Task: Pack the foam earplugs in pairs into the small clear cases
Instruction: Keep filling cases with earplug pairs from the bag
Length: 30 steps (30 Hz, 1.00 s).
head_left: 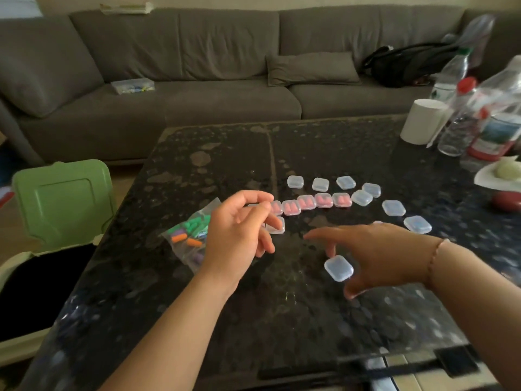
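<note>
A row of small clear cases holding pink earplugs (307, 203) runs across the middle of the dark table (282, 320). Several empty clear cases (320, 184) lie behind and to the right of that row. To the left lies a plastic bag of coloured earplugs (190, 234), partly hidden by my left hand (239, 238). That hand hovers with loosely curled fingers, thumb near forefinger, and nothing visible in it. One clear case (275, 226) sits by its fingertips. My right hand (377, 252) is spread over another closed clear case (338, 268), which lies between thumb and fingers; contact is unclear.
A green-lidded bin (64, 198) stands open at the table's left edge. A white cup (423, 121), plastic bottles (456, 128) and a plate (490, 176) crowd the far right corner. A dark flat device (456, 362) lies at the near edge. Behind the table is a grey sofa (197, 88).
</note>
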{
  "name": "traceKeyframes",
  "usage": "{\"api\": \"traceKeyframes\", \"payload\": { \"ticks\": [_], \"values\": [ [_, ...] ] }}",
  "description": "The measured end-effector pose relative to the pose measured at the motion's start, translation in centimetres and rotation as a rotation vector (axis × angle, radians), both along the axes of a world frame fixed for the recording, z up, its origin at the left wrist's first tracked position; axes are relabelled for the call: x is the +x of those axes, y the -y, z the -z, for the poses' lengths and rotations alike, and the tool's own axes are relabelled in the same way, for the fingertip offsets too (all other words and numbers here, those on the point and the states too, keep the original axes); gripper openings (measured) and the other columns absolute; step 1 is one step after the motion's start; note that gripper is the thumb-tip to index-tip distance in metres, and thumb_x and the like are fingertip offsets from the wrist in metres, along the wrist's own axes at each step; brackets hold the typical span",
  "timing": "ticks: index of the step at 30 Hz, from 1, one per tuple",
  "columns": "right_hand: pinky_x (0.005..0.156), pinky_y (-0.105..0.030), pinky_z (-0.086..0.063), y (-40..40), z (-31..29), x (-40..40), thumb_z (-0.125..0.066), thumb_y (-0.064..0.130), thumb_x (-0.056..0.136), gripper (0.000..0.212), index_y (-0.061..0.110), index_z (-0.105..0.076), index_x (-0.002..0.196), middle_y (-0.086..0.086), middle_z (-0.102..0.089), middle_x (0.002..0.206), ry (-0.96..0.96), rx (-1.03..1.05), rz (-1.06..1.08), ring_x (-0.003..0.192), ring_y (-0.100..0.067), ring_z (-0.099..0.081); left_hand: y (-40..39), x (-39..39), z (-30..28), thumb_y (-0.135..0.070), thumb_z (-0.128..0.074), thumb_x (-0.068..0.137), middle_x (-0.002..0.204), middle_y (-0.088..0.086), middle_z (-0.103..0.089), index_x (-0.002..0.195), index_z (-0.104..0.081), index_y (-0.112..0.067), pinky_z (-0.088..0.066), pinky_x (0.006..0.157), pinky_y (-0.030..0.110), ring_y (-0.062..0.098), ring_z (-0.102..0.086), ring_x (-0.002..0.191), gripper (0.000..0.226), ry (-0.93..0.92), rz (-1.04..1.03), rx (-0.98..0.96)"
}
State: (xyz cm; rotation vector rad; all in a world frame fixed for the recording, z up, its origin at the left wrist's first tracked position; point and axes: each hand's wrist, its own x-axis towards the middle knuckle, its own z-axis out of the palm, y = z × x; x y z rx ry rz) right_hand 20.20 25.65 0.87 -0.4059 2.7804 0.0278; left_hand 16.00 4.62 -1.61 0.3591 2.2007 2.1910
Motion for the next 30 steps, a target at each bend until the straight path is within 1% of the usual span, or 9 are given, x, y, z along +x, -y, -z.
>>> {"api": "traceKeyframes", "payload": {
  "ticks": [2, 7, 10, 12, 14, 17, 22, 25, 30],
  "values": [
    [0.079, -0.026, -0.046, -0.1, 0.3, 0.1, -0.075, 0.048, 0.072, 0.090, 0.056, -0.015, 0.137, 0.027, -0.055, 0.118, -0.058, -0.005, -0.025, 0.098, -0.005, -0.059, -0.4, 0.6, 0.2, -0.017, -0.054, 0.100, 0.073, 0.002, -0.072, 0.097, -0.068, -0.018, -0.040, 0.043, 0.022, 0.015, -0.059, 0.048, 0.014, 0.001, 0.035, -0.060],
    [0.075, -0.023, -0.047, -0.2, -0.6, 0.2, -0.073, 0.042, 0.077, 0.066, 0.051, -0.037, 0.132, 0.037, -0.054, 0.110, -0.265, -0.174, -0.036, 0.079, 0.005, -0.047, -1.2, 1.6, 0.8, -0.025, -0.051, 0.102, 0.077, 0.007, -0.073, 0.101, -0.068, -0.016, -0.044, 0.045, 0.026, 0.019, -0.062, 0.050, 0.019, 0.169, 0.123, -0.150],
    [0.071, -0.021, -0.049, 0.3, -1.6, 0.2, -0.072, 0.040, 0.075, 0.056, 0.050, -0.046, 0.123, 0.046, -0.051, 0.097, -0.380, -0.403, -0.082, 0.083, 0.003, -0.055, -1.4, 2.0, 0.7, -0.037, -0.040, 0.105, 0.084, 0.013, -0.074, 0.102, -0.068, -0.013, -0.044, 0.046, 0.024, 0.019, -0.063, 0.053, 0.036, 0.383, 0.203, -0.086],
    [0.077, -0.017, -0.048, 1.2, -2.0, 0.0, -0.073, 0.036, 0.074, 0.050, 0.044, -0.052, 0.118, 0.037, -0.057, 0.106, -0.394, -0.539, -0.129, 0.097, 0.002, -0.058, -1.1, 2.3, 0.3, -0.048, -0.034, 0.105, 0.087, 0.013, -0.074, 0.109, -0.067, -0.012, -0.045, 0.047, 0.022, 0.018, -0.064, 0.056, 0.049, 0.512, 0.323, 0.003],
    [0.078, -0.010, -0.043, 2.2, -2.2, -0.4, -0.078, 0.026, 0.074, 0.046, 0.037, -0.057, 0.113, 0.027, -0.061, 0.108, -0.377, -0.618, -0.142, 0.101, 0.006, -0.058, -0.5, 2.4, 0.0, -0.053, -0.032, 0.102, 0.091, 0.014, -0.074, 0.117, -0.067, -0.010, -0.046, 0.049, 0.022, 0.018, -0.065, 0.057, 0.057, 0.568, 0.404, 0.106],
    [0.078, -0.002, -0.038, 3.4, -2.3, -0.9, -0.078, 0.022, 0.076, 0.034, 0.033, -0.062, 0.104, 0.030, -0.061, 0.099, -0.379, -0.646, -0.136, 0.096, 0.017, -0.053, 0.8, 2.4, -0.4, -0.053, -0.044, 0.094, 0.098, 0.014, -0.076, 0.110, -0.072, -0.015, -0.049, 0.053, 0.025, 0.019, -0.067, 0.061, 0.051, 0.546, 0.395, 0.166],
    [0.087, -0.014, -0.046, 5.1, -2.5, -1.6, -0.069, 0.026, 0.078, 0.023, 0.036, -0.058, 0.095, 0.021, -0.064, 0.117, -0.432, -0.650, -0.223, 0.108, 0.007, -0.056, 2.8, 2.8, -0.8, -0.042, -0.056, 0.086, 0.103, 0.013, -0.076, 0.099, -0.074, -0.016, -0.057, 0.062, 0.026, 0.022, -0.074, 0.076, 0.034, 0.492, 0.326, 0.301],
    [0.081, -0.021, -0.049, 6.5, -2.6, -1.7, -0.067, 0.033, 0.078, 0.024, 0.024, -0.067, 0.100, 0.016, -0.067, 0.108, -0.499, -0.781, -0.215, 0.102, -0.002, -0.062, 4.0, 2.8, -1.2, -0.030, -0.065, 0.077, 0.105, 0.013, -0.076, 0.096, -0.075, -0.012, -0.061, 0.069, 0.027, 0.021, -0.075, 0.084, 0.029, 0.460, 0.271, 0.473],
    [0.066, -0.032, -0.053, 9.7, -1.9, -2.1, -0.064, 0.046, 0.084, 0.021, 0.026, -0.067, 0.092, 0.013, -0.069, 0.091, -0.695, -0.803, -0.246, 0.085, -0.007, -0.066, 5.7, 2.5, -1.5, -0.027, -0.078, 0.075, 0.120, 0.016, -0.071, 0.126, -0.062, -0.004, -0.061, 0.077, 0.030, 0.022, -0.074, 0.097, 0.057, 0.469, 0.213, 0.668]
  ]
}}
